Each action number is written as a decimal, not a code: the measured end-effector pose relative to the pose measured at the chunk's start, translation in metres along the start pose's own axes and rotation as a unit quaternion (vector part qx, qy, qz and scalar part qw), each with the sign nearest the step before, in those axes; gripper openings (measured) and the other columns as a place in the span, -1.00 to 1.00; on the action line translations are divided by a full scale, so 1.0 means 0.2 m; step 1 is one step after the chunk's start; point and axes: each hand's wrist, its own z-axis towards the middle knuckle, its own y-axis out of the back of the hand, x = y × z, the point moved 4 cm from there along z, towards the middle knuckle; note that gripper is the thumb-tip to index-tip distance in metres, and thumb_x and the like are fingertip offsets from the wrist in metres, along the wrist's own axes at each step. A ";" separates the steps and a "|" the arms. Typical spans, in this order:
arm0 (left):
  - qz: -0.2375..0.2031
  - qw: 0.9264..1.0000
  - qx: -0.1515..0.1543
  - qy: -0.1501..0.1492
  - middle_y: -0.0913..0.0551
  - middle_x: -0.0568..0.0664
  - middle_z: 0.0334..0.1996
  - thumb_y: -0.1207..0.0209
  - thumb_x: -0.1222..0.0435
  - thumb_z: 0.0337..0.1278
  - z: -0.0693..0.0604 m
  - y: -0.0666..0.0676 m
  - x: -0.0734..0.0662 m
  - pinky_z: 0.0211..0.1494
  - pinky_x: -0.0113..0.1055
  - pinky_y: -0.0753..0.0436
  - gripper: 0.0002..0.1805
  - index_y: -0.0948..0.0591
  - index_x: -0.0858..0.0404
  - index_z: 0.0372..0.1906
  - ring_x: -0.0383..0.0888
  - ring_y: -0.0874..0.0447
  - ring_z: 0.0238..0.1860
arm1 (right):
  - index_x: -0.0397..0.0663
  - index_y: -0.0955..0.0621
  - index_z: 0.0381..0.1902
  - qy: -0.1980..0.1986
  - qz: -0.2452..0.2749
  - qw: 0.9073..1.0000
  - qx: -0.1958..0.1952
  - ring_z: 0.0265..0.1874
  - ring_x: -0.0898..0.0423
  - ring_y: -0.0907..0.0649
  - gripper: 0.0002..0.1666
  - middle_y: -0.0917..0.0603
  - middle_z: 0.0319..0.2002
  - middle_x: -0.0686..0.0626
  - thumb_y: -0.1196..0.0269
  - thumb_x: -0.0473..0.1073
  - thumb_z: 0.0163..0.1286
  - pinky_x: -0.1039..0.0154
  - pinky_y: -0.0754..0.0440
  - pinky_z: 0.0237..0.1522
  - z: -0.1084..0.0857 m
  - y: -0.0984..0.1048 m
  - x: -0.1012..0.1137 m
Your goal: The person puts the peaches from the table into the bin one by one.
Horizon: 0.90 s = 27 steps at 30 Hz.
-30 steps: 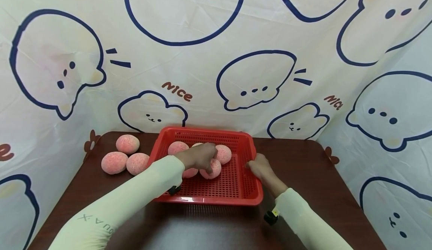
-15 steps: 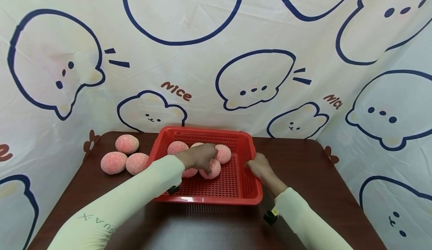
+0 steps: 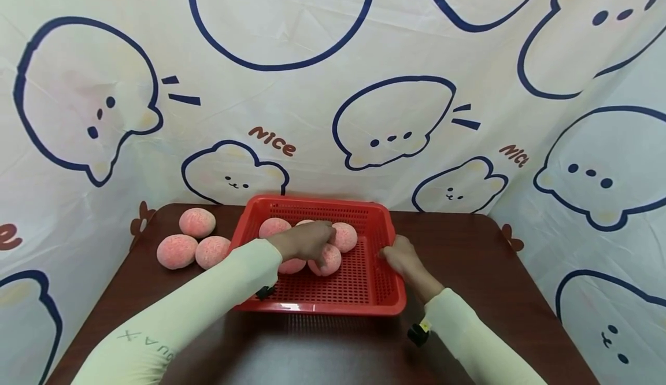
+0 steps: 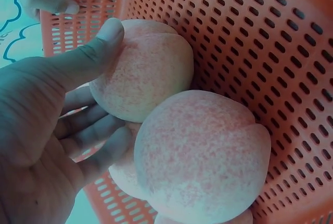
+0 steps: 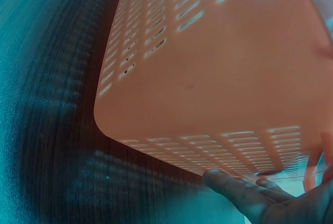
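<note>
A red plastic basket [image 3: 359,281] with slotted walls stands on the table, with several pink, speckled peaches inside. My left hand [image 3: 307,241] reaches into it and holds the front peach [image 3: 329,261]. In the left wrist view, the thumb lies on that peach [image 4: 148,70] and the fingers curl along its side; a nearer peach [image 4: 203,156] partly covers another below. Another peach [image 3: 344,237] sits just right of my left fingertips. My right hand [image 3: 406,258] grips the basket's right side; in the right wrist view, its fingers [image 5: 234,190] are at the outer wall.
Three peaches lie on the table left of the basket: one at the back [image 3: 196,222], one at the front left [image 3: 177,251] and one against the basket [image 3: 212,252]. The dark brown table [image 3: 458,246] meets a printed cloth backdrop [image 3: 312,102] behind.
</note>
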 end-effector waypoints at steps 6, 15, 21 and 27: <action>-0.040 0.999 -0.014 -0.016 -0.66 0.00 -0.05 -0.43 0.15 0.16 -0.03 0.07 0.03 0.02 -0.21 -0.65 -0.59 -0.67 0.24 0.05 -0.11 -0.56 -0.13 | -0.32 -0.45 0.23 -0.002 0.002 1.000 0.000 -0.25 -0.09 -0.82 -0.50 -0.71 -0.04 -0.33 -0.13 -0.40 0.31 0.02 -0.84 -0.23 0.00 0.00 0.00; 0.000 0.995 -0.100 -0.010 -0.65 -0.08 -0.12 -0.16 0.17 0.45 -0.17 0.28 0.14 0.00 -0.19 -0.66 -0.80 -0.65 0.16 -0.02 -0.16 -0.59 -0.14 | -0.31 -0.45 0.21 0.001 0.003 1.000 0.000 -0.28 -0.07 -0.82 -0.51 -0.71 -0.06 -0.32 -0.12 -0.40 0.31 0.02 -0.84 -0.24 0.01 0.00 0.00; -0.002 0.988 -0.150 0.034 -0.65 0.09 -0.08 -0.07 0.34 0.47 -0.37 0.40 0.30 0.05 -0.04 -0.70 -0.81 -0.61 0.29 0.01 -0.02 -0.64 -0.06 | -0.31 -0.46 0.18 0.011 0.011 1.000 0.009 -0.32 -0.05 -0.82 -0.54 -0.72 -0.10 -0.30 -0.10 -0.41 0.30 0.02 -0.84 -0.27 0.01 -0.01 -0.01; -0.016 0.986 -0.146 0.078 -0.69 0.14 -0.12 -0.06 0.40 0.43 -0.55 0.44 0.45 0.03 0.00 -0.73 -0.78 -0.62 0.35 0.03 -0.03 -0.66 -0.13 | -0.30 -0.44 0.21 -0.002 0.002 1.000 0.007 -0.29 -0.05 -0.82 -0.51 -0.72 -0.07 -0.31 -0.12 -0.40 0.31 0.03 -0.84 -0.25 0.01 0.01 -0.01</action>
